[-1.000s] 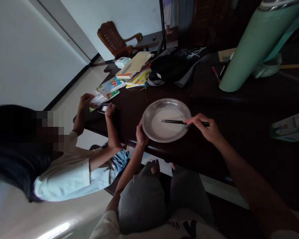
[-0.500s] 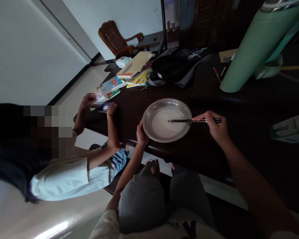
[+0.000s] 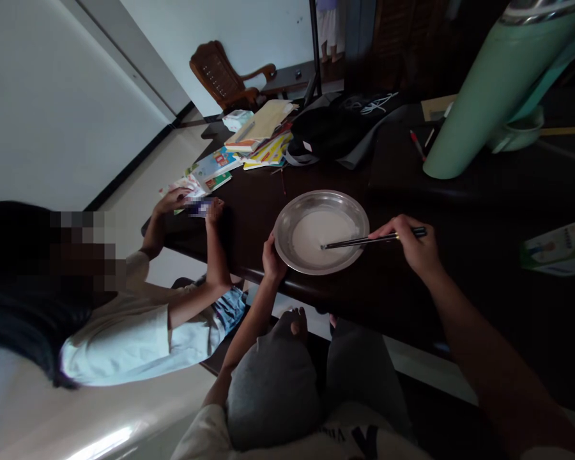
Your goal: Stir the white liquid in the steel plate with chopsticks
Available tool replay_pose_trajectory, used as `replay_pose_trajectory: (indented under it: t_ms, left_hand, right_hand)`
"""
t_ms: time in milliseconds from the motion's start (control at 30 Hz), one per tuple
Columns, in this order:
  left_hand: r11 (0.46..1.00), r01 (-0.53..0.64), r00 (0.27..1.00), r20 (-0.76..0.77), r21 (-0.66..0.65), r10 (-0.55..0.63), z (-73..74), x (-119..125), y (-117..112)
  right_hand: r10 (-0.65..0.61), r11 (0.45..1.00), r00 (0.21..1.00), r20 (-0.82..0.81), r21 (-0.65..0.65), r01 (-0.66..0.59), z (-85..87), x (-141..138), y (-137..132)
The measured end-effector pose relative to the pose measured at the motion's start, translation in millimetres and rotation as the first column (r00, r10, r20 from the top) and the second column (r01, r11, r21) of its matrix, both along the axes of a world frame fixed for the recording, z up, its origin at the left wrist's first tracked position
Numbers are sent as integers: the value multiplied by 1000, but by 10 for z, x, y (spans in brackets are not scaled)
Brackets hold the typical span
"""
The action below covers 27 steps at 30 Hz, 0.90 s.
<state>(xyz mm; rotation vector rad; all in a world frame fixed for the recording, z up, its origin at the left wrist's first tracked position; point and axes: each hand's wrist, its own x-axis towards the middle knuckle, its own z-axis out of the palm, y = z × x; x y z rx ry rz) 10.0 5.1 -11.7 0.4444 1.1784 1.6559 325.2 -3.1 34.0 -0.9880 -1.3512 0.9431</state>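
A round metal bowl (image 3: 283, 250) stands on the dark table near its front edge. Inside it lies a pale, milky liquid (image 3: 316, 231). My left hand (image 3: 272, 260) grips the bowl's left rim, with the fingers partly hidden beneath it. In my right hand (image 3: 414, 246), the fingers are closed round a pair of dark chopsticks (image 3: 349, 243). These slant across the bowl's right rim, and their tips are in the liquid left of its middle.
At my left, another person (image 3: 124, 338) sits holding a phone-like device (image 3: 200, 207). Books (image 3: 263, 124) and a black bag (image 3: 326, 131) lie at the back. To the right are a green thermos (image 3: 489, 96), a cup (image 3: 520, 131) and a green-white carton (image 3: 560, 248).
The chopstick tips have moved slightly down and toward me in the liquid, so the chopsticks slant more. My left hand and the bowl have stayed put. The other person's hand shifted a little.
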Motion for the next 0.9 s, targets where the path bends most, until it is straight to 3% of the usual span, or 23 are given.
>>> replay_pose_trajectory:
  t_ms: [100,300,467,533,667,833,900]
  left_hand:
    - [1000,14,1000,18,26,-14,18,0,-2]
    - [1000,5,1000,9,-8,-5,37,12,1]
    - [1000,11,999,-45,-19,-12,50,13,-7]
    - [1000,11,998,-58,-21,-12,57,17,-9]
    - [1000,8,1000,-30,-26,-9,65,24,-5]
    - [1000,5,1000,6,-14,-5,60,19,0]
    - [1000,-6,1000,-2,-25,6,56,18,0]
  right_hand:
    - [100,995,992,74,18,-102,8,-45,-13]
    - [-54,999,998,-16,5,54,17,10,9]
    - [124,992,988,91,21,-127,0,-60,-8]
    - [83,995,990,116,45,-88,6,-57,-6]
    - [-53,997,998,-19,62,54,14,-8,0]
    - [143,988,989,32,49,-145,-13,-55,-4]
    - [135,990,989,65,40,-138,-10,-50,2]
